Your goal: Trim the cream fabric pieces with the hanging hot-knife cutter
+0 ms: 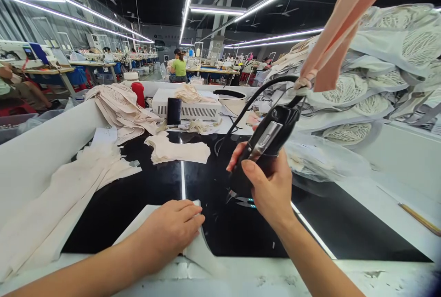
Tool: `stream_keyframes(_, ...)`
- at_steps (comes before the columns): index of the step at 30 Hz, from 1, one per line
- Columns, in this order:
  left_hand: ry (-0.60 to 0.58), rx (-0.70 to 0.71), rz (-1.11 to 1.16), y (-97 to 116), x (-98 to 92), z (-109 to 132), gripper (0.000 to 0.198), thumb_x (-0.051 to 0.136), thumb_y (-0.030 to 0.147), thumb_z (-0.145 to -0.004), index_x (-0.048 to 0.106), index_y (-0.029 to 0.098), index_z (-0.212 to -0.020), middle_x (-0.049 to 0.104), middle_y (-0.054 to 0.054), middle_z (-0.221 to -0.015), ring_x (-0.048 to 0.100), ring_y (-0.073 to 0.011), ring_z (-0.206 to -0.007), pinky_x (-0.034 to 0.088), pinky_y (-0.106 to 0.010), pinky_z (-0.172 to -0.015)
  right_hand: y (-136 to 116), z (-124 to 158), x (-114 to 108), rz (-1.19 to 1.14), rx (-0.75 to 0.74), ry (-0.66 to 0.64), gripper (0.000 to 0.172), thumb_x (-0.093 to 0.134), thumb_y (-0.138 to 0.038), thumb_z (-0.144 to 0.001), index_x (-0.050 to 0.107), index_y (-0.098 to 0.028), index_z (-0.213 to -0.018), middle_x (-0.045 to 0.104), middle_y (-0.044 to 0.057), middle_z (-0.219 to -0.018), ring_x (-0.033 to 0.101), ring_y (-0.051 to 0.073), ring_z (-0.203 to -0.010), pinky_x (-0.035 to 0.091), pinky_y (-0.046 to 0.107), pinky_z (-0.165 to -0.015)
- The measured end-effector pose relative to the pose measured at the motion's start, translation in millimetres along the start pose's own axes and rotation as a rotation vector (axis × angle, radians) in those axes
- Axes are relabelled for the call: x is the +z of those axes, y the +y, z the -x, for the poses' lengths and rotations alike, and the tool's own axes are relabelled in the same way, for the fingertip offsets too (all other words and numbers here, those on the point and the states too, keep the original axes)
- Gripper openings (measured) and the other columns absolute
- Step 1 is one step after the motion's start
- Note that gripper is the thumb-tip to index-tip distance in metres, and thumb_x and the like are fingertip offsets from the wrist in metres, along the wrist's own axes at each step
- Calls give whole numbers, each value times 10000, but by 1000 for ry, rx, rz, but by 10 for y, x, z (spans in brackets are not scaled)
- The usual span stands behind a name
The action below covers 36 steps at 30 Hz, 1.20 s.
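Observation:
My right hand is wrapped round a black corded handheld tool with a silver lever on its side. The tool tilts downward, and its small metal tip sits just above the black tabletop. A pink cloth strip, knotted at its upper end, runs up out of view. Near the tip lie thread snips with teal marks, partly behind my right hand. My left hand presses on a pale fabric piece at the near edge, fingers together and curled; its thumb is hidden.
Pale fabric pieces lie at left and ahead. A white vented box, a phone and a red bottle stand behind. Bundled cups pile up at right above a plastic bag. A person in green sits farther off.

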<state>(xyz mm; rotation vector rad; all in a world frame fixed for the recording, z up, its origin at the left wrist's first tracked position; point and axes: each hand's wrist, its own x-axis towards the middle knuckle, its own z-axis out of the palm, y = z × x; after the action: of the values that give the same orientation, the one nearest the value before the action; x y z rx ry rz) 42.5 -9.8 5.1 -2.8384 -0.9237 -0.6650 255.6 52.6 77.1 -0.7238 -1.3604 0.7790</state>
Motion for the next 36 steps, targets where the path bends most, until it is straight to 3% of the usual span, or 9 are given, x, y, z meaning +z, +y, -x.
stream_keyframes(6,28,-1,-146,47,120,52,182,477,144,-1066,658,138,-1051,760,-113,-1090,737,-218,-950,603,-328,-842,141,51,327,-169,9,30,343,791,-456,-849,554,-270,-1012,646,-43,-857,613,120,-640,556,278,-594)
stream_keyframes(11,176,45,-229,64,239,95,230,451,143,-1088,675,93,-1072,771,-86,-1053,725,-181,-986,575,-293,-952,286,40,463,-273,-54,42,350,805,-439,-837,569,-279,-1040,658,-53,-818,600,114,-595,542,250,-515)
stream_keyframes(15,184,27,-220,81,280,101,206,493,176,-1086,676,86,-1112,767,-90,-1074,714,-179,-1019,566,-295,-985,341,40,481,-298,-39,44,333,799,-416,-846,583,-286,-1064,652,-51,-811,599,117,-618,548,245,-521)
stream_keyframes(28,142,-8,-181,124,268,81,231,434,133,-1082,655,110,-1019,747,-91,-1008,714,-193,-953,605,-314,-852,246,46,514,-329,33,74,478,829,-509,-773,572,-292,-1113,628,-40,-783,570,126,-594,523,253,-494)
stream_keyframes(36,159,-4,-171,121,255,65,252,414,111,-1076,650,118,-988,736,-82,-969,717,-194,-924,615,-308,-807,315,26,490,-330,20,86,424,821,-468,-791,580,-288,-1088,643,-41,-788,584,125,-603,532,253,-503)
